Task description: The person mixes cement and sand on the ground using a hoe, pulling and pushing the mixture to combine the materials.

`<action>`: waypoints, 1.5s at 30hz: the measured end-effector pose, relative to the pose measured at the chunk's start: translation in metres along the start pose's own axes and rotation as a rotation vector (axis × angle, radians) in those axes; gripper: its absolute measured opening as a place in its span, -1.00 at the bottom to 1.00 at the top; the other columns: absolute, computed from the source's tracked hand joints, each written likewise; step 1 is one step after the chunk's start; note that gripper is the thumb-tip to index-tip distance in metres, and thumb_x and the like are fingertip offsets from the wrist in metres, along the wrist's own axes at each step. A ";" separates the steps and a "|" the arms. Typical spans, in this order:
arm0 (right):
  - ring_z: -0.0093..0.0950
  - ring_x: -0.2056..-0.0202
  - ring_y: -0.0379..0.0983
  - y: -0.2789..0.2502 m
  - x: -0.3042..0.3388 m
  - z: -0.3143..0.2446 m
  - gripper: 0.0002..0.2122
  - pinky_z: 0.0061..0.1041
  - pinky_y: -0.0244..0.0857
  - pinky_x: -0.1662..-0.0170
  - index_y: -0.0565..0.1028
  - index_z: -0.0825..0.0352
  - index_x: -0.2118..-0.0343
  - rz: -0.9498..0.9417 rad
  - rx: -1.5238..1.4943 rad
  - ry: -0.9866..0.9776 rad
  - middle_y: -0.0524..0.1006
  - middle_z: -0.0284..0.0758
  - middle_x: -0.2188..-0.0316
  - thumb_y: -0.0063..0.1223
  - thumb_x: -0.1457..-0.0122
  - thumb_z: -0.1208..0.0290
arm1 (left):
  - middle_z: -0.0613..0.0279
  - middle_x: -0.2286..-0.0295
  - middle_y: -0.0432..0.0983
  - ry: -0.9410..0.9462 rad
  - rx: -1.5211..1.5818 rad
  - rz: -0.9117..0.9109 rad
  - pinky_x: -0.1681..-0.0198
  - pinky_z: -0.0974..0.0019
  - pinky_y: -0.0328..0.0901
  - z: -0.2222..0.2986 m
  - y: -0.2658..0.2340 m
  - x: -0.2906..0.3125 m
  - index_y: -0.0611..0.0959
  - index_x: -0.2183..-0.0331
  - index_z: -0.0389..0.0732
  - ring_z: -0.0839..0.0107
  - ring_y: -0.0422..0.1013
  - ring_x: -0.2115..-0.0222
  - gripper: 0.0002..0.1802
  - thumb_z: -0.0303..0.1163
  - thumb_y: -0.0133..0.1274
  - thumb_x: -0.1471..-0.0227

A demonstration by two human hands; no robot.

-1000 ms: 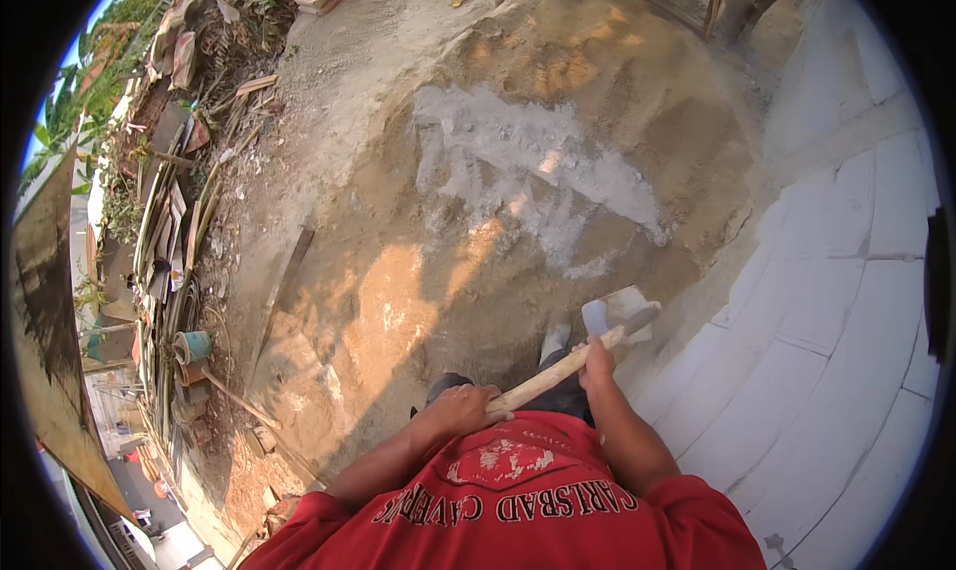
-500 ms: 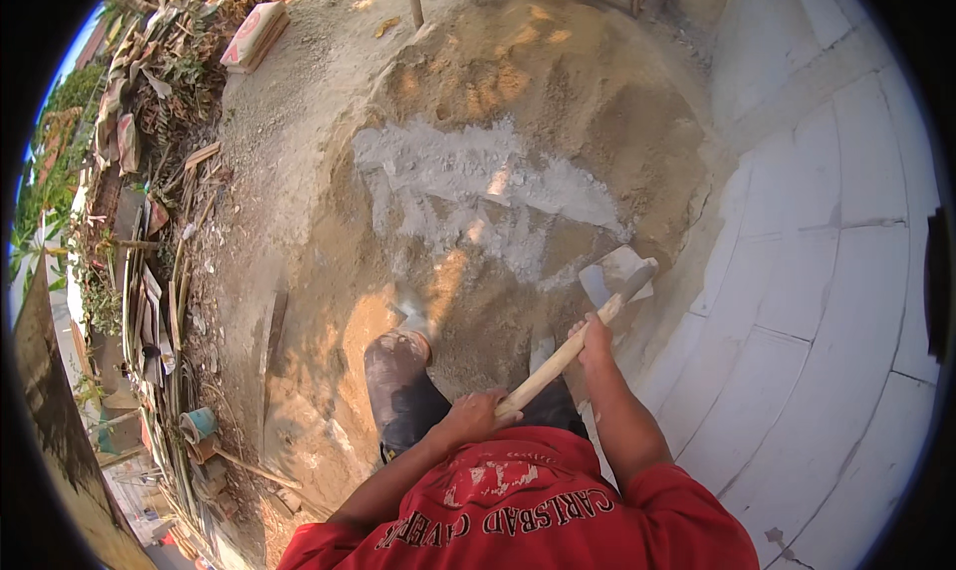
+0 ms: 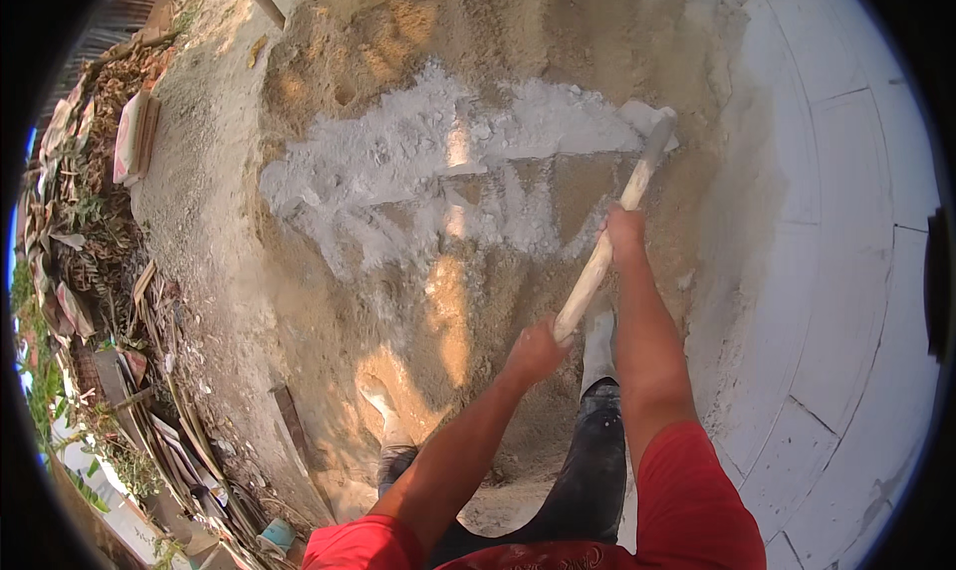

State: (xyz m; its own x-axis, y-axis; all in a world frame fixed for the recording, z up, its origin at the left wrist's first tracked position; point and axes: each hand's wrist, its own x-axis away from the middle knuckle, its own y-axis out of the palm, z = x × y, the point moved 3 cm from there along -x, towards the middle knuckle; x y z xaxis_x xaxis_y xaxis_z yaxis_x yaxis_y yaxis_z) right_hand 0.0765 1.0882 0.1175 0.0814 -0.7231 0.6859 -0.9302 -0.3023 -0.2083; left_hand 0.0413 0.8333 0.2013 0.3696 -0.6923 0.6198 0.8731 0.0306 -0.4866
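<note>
Slanting up and to the right in front of me is a hoe (image 3: 600,258) with a pale wooden handle. My left hand (image 3: 538,353) is closed round the lower end of the handle. Farther up the shaft my right hand (image 3: 625,229) grips it, that arm stretched forward. The hoe's blade, coated pale, rests at the right end of a band of light grey powder (image 3: 388,157); its edge is partly hidden by the handle's head. Beneath and around the powder spreads a heap of brown sand (image 3: 368,32). Both my feet stand at its near side.
A wall of white blocks (image 3: 846,271) rises close on the right. At the left lie stacked sacks (image 3: 136,137), dry leaves and wood scraps (image 3: 149,391), a plank (image 3: 291,421) and a blue-green container (image 3: 277,535). A pole (image 3: 261,0) stands at the far left.
Both hands have pushed the hoe forward, away from my body, and its blade has gone from the powder's near right side to its far right end. My view has shifted too.
</note>
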 end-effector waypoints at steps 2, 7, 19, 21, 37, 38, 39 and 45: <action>-0.50 0.67 0.37 0.059 0.024 0.082 -0.83 -0.43 0.39 0.60 0.40 0.37 0.42 0.026 -0.013 0.045 0.40 -0.35 0.64 0.03 -0.20 0.37 | -0.26 0.24 0.56 -0.134 0.008 -0.061 0.10 -0.08 0.37 -0.093 0.011 0.021 0.50 0.08 -0.27 -0.19 0.49 0.17 -0.45 -0.10 0.21 -0.01; -0.51 0.66 0.39 0.109 0.103 0.242 -0.83 -0.44 0.40 0.63 0.41 0.38 0.43 -0.019 0.051 0.253 0.41 -0.35 0.61 0.05 -0.20 0.38 | -0.29 0.30 0.56 -0.175 0.068 -0.245 0.16 -0.08 0.40 -0.254 0.056 0.115 0.49 0.11 -0.31 -0.19 0.51 0.22 -0.49 -0.13 0.19 -0.03; -0.54 0.74 0.31 -0.008 0.249 0.129 -0.58 -0.47 0.26 0.71 0.19 0.39 -0.07 0.083 -0.080 -0.073 0.36 -0.34 0.57 0.01 -0.17 0.57 | -0.28 0.35 0.57 -0.059 0.213 -0.132 0.19 -0.06 0.39 -0.170 0.110 0.203 0.50 0.04 -0.28 -0.20 0.49 0.20 -0.47 -0.23 0.21 0.02; -0.33 0.61 0.51 -0.026 0.171 0.050 -0.34 -0.38 0.40 0.51 0.05 0.60 -0.24 0.218 0.188 -0.228 0.53 -0.10 0.46 0.06 -0.20 0.34 | -0.33 0.31 0.55 -0.071 0.291 -0.087 0.17 -0.04 0.39 -0.124 0.132 0.092 0.51 0.01 -0.28 -0.24 0.48 0.18 -0.46 -0.24 0.19 0.01; -0.26 0.63 0.50 0.046 -0.033 0.164 -0.72 -0.31 0.44 0.57 0.44 0.66 0.24 0.172 -0.028 0.105 0.52 -0.07 0.53 0.00 -0.14 0.46 | -0.18 0.36 0.59 -0.078 0.116 -0.270 0.17 0.08 0.41 -0.163 0.036 -0.039 0.51 -0.01 -0.31 0.04 0.57 0.28 -0.45 -0.30 0.13 0.03; -0.29 0.65 0.47 0.057 -0.016 0.178 -0.76 -0.32 0.43 0.57 0.44 0.62 0.28 0.158 -0.095 0.134 0.49 -0.11 0.57 -0.01 -0.14 0.46 | -0.19 0.36 0.59 -0.114 0.102 -0.339 0.15 0.06 0.41 -0.176 0.022 -0.025 0.52 0.00 -0.31 0.03 0.57 0.27 -0.47 -0.30 0.12 0.03; -0.34 0.66 0.41 0.073 0.006 0.190 -0.82 -0.34 0.38 0.58 0.41 0.54 0.34 0.136 -0.152 0.191 0.43 -0.19 0.60 -0.01 -0.16 0.47 | -0.21 0.33 0.59 -0.128 0.031 -0.361 0.13 0.03 0.41 -0.185 0.000 -0.005 0.53 0.03 -0.31 -0.02 0.56 0.26 -0.50 -0.30 0.11 0.02; -0.48 0.69 0.32 0.141 0.193 0.324 -0.87 -0.42 0.32 0.63 0.35 0.33 0.47 -0.112 -0.585 0.434 0.34 -0.37 0.65 0.02 -0.18 0.46 | -0.28 0.38 0.57 -0.209 -0.023 -0.221 0.23 -0.08 0.42 -0.272 -0.045 0.199 0.56 0.19 -0.27 -0.21 0.52 0.28 -0.62 -0.25 0.18 0.01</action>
State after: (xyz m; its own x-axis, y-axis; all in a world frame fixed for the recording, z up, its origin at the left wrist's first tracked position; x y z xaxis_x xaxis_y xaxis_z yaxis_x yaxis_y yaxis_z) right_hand 0.0773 0.7048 -0.0052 0.1508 -0.3596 0.9208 -0.9734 0.1087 0.2019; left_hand -0.0108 0.4984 0.1789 0.2306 -0.5169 0.8244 0.9333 -0.1221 -0.3376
